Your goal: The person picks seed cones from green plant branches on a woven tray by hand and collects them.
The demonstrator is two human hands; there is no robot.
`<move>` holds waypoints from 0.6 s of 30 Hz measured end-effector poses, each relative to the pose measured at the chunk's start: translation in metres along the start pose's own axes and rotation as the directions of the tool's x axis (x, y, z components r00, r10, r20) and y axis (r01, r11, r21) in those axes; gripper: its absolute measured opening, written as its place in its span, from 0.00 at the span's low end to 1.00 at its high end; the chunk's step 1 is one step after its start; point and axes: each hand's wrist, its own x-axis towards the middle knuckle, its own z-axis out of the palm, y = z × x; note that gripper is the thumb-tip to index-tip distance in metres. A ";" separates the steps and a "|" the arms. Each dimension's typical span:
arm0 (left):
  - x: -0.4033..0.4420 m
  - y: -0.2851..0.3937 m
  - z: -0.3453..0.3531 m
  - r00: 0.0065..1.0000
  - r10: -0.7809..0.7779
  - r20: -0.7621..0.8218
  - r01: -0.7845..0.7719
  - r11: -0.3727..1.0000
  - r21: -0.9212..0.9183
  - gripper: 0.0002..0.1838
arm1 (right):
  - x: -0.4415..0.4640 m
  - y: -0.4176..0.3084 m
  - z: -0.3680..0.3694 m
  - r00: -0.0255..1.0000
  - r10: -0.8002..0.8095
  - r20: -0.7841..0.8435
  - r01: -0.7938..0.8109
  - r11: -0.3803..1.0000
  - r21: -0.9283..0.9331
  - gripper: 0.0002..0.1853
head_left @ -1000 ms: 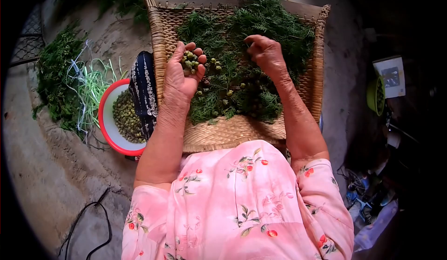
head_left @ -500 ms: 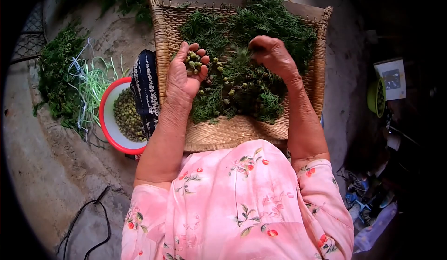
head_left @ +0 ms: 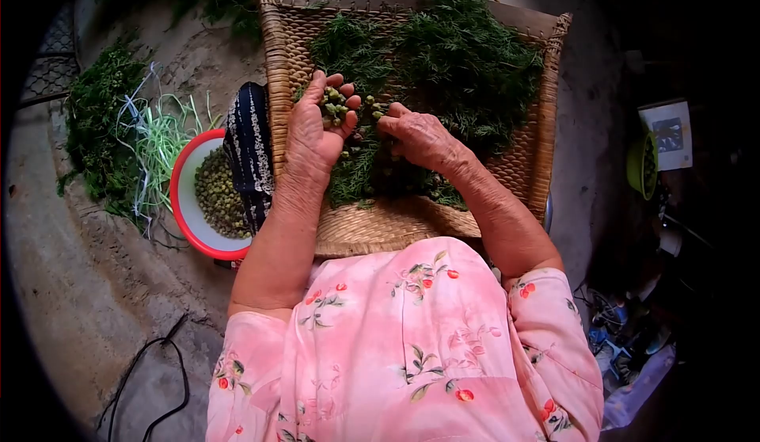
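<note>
Several small green cones (head_left: 333,109) lie cupped in my left hand (head_left: 310,131), palm up with the fingers curled around them. Just to its right, my right hand (head_left: 423,137) reaches down with its fingers pinched together at a green cone (head_left: 378,115). Both hands are over a woven wicker winnowing tray (head_left: 380,224) on my lap. Feathery evergreen sprigs (head_left: 475,62) cover much of the tray. More loose cones lie among the sprigs between and below my hands, partly hidden by the right hand.
Left of the tray stands a red-rimmed white basin (head_left: 182,208) of cones, a dark patterned cloth (head_left: 249,153) over its edge. Beyond are pale green plastic strings (head_left: 162,145) and heaped greenery (head_left: 99,125). A black cord (head_left: 131,367) lies lower left; a green bowl (head_left: 643,174) is at right.
My right hand has come left and down, from the sprigs at the tray's upper right to the cones beside my left hand. The left hand stays nearly still, still holding its cones.
</note>
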 end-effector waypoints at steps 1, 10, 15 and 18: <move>0.000 0.000 0.000 1.000 -0.002 -0.008 0.002 1.000 0.007 0.16 | 0.000 0.000 0.002 1.000 -0.002 0.000 0.002 1.000 0.026 0.16; -0.001 -0.002 -0.002 1.000 -0.007 -0.021 0.007 1.000 0.013 0.17 | -0.002 -0.014 0.014 0.998 -0.041 -0.051 0.036 0.995 -0.093 0.06; -0.002 -0.004 -0.001 0.999 -0.020 -0.032 0.020 1.000 0.000 0.17 | -0.002 -0.010 0.014 0.996 -0.012 -0.092 0.010 1.000 -0.022 0.06; 0.001 -0.005 -0.002 0.999 -0.033 -0.019 0.033 0.999 -0.016 0.17 | 0.002 0.000 0.007 0.981 0.080 -0.176 -0.040 0.975 0.219 0.13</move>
